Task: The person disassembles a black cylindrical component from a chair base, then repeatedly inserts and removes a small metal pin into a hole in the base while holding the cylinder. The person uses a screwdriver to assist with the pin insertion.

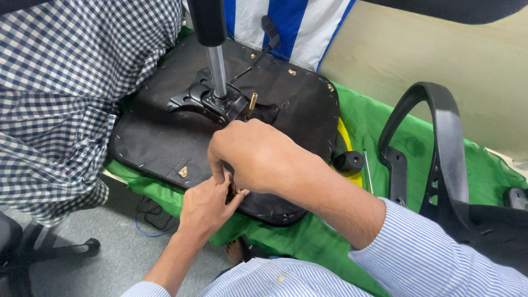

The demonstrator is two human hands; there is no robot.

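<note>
Both hands meet at the near edge of the upturned seat. The left hand pinches something small and hidden against it; the right hand curls over, and what it grips I cannot tell. Black stapled fabric covers the seat, a chrome post rising from a metal plate. A curved plastic armrest lies right on green cloth.

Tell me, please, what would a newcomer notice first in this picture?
First, the two bare hands at the centre: the right hand and the left hand meet at the near edge of an upturned black office chair seat, pinching something too small to tell. The seat lies on a bright green cloth, with a shiny metal gas cylinder rising from its middle. At the right lies a curved black plastic armrest.
</note>
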